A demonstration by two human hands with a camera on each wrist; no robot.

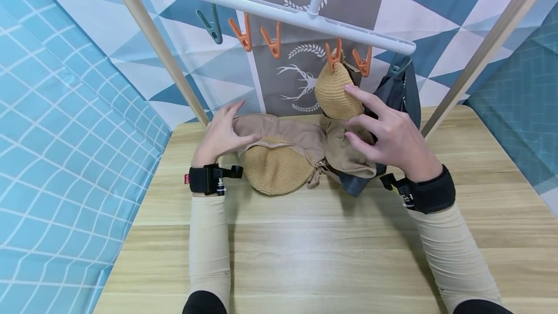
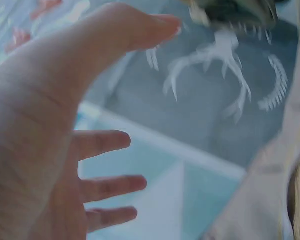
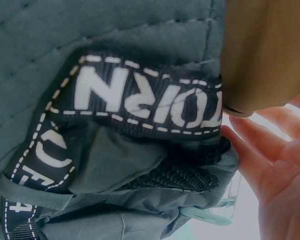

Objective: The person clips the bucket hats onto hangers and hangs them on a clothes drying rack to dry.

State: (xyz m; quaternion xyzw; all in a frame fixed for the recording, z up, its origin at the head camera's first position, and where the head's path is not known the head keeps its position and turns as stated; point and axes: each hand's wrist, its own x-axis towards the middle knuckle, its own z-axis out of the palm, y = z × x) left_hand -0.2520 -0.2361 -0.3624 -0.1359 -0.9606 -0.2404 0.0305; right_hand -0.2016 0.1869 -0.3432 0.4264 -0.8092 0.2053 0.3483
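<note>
A straw-coloured woven hat [image 1: 337, 93] hangs from an orange clothespin [image 1: 333, 56] on the rack's white bar. My right hand [image 1: 390, 132] is at its right side, fingers spread, the index fingertip right at the weave. Beige cloth [image 1: 348, 147] lies below it. On the table, my left hand [image 1: 222, 132] is beside a pinkish-beige cloth [image 1: 283, 130] and a woven piece [image 1: 276, 166] with tie strings. Its thumb and fingers stand apart with nothing between them in the left wrist view. A dark hat [image 3: 115, 165] with white lettering fills much of the right wrist view.
The white hanger bar [image 1: 305, 18] crosses above, between wooden posts [image 1: 159, 45]. A teal clothespin [image 1: 211, 23] and more orange clothespins [image 1: 241, 33] hang along it. A teal clip [image 1: 400, 64] holds the dark hat at the right end. A patterned cloth backs the wooden table [image 1: 296, 256].
</note>
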